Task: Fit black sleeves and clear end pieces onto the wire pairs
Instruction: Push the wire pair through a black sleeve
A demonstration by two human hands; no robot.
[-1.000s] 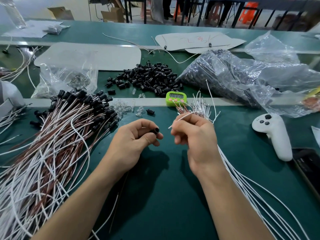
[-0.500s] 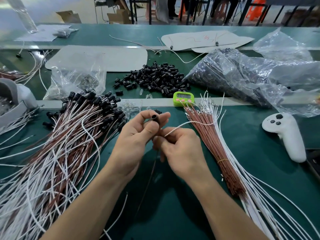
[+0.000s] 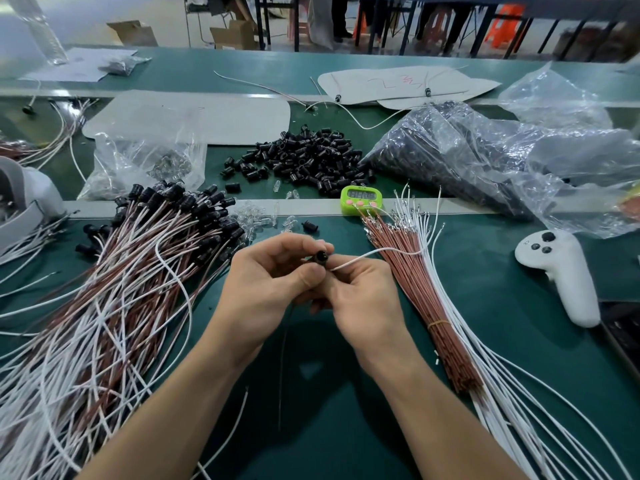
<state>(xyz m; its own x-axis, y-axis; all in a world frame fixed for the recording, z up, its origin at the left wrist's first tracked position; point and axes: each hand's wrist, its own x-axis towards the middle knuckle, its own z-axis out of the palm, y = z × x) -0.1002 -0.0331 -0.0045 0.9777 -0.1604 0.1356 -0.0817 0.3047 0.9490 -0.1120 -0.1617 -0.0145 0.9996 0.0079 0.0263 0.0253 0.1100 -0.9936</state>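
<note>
My left hand (image 3: 268, 282) pinches a small black sleeve (image 3: 319, 257) between thumb and fingers at the table's middle. Touching it from the right, my right hand (image 3: 360, 296) pinches a white wire (image 3: 374, 253) that arcs off toward the bundle of brown and white wires (image 3: 426, 306) on the right. A thin dark wire (image 3: 282, 358) hangs below my hands. Loose black sleeves (image 3: 304, 161) are heaped behind. Clear end pieces (image 3: 258, 218) lie scattered near the strip. Finished wire pairs with black sleeves (image 3: 114, 271) are piled at the left.
A green timer (image 3: 360, 199) stands on the pale strip behind my hands. A large plastic bag of black parts (image 3: 460, 157) lies at the back right, a smaller clear bag (image 3: 145, 161) at the back left. A white controller (image 3: 561, 271) rests at the right.
My hands came together from apart. The left hand rose with the sleeve, and the right hand brought the white wire's end up against it. The view shifted slightly.
</note>
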